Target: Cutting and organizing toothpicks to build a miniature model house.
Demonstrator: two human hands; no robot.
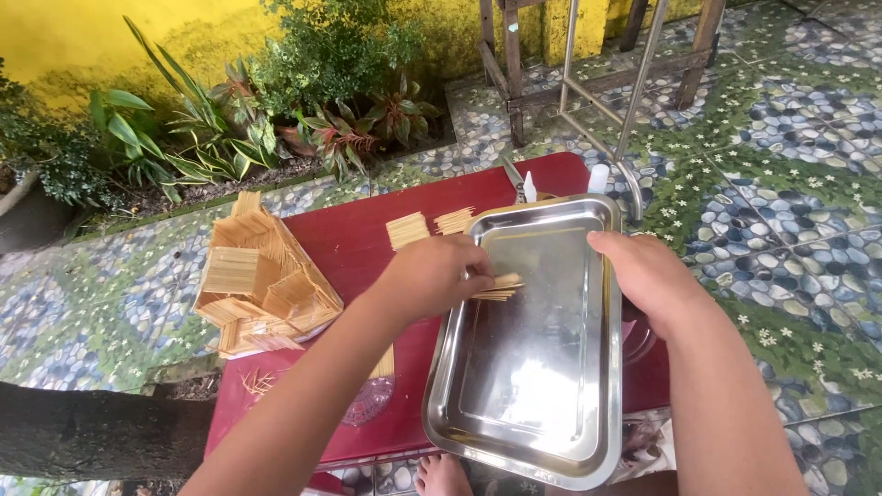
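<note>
My left hand (432, 276) is closed around a small bundle of thin wooden sticks (499, 287), held over the upper left part of a shiny steel tray (551, 441). My right hand (643, 271) grips the tray's right rim, thumb on the edge. The tray rests on a dark red table (354, 243), overhanging its near edge. A model house of wooden sticks (262, 280) stands at the table's left end. Two short stacks of sticks (409, 230) lie behind the tray.
Scissors (514, 179) and a small white glue bottle (529, 186) lie at the table's far edge, beside a white container (598, 177). Plants (276, 101) line a yellow wall. Metal and wooden legs (634, 83) stand on the pebble-patterned floor. A bare foot (441, 476) shows below.
</note>
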